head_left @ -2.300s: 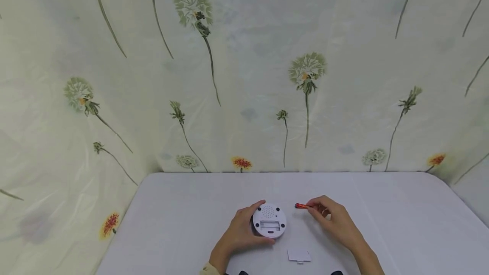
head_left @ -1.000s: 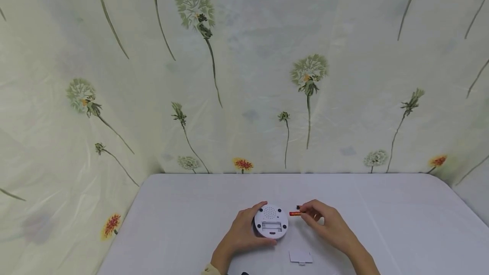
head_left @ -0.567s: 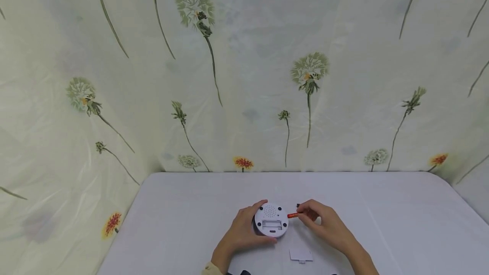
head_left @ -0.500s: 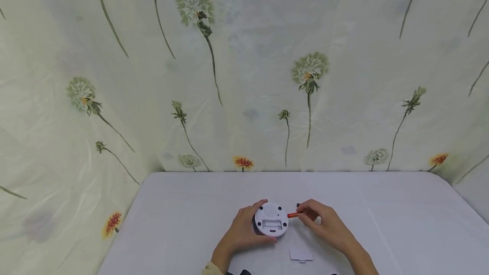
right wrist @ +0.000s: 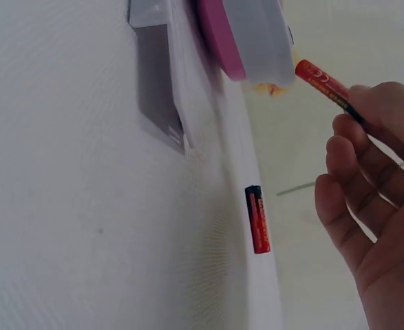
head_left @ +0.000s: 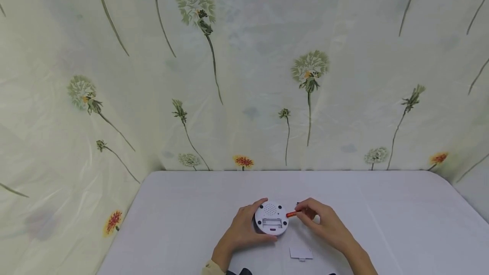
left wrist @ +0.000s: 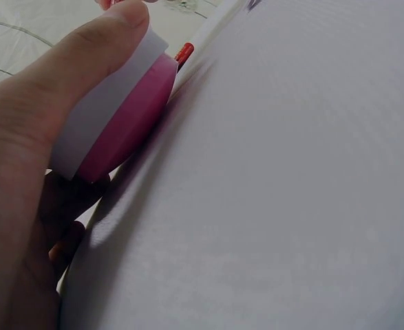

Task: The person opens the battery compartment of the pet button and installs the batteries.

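A round white device [head_left: 270, 208] with a pink side lies with its underside up, its battery compartment [head_left: 272, 223] uncovered and bare. My left hand [head_left: 242, 230] grips it from the left, thumb on the near edge and fingers round the far side. Between thumb and fingers, my right hand [head_left: 324, 224] pinches a red battery [right wrist: 323, 81], one end right at the device's right edge in the head view. Another red battery [right wrist: 258, 220] with a dark end lies on the table behind the right hand, mostly hidden in the head view.
A small white battery cover [head_left: 300, 253] with a tab lies on the white table [head_left: 183, 207], nearer me than the device. Behind the table hangs a pale curtain [head_left: 248, 75] printed with dandelions.
My right hand has brought one battery leftward from the spot where the other stays, up to the device's right edge. My left hand keeps its grip on the device.
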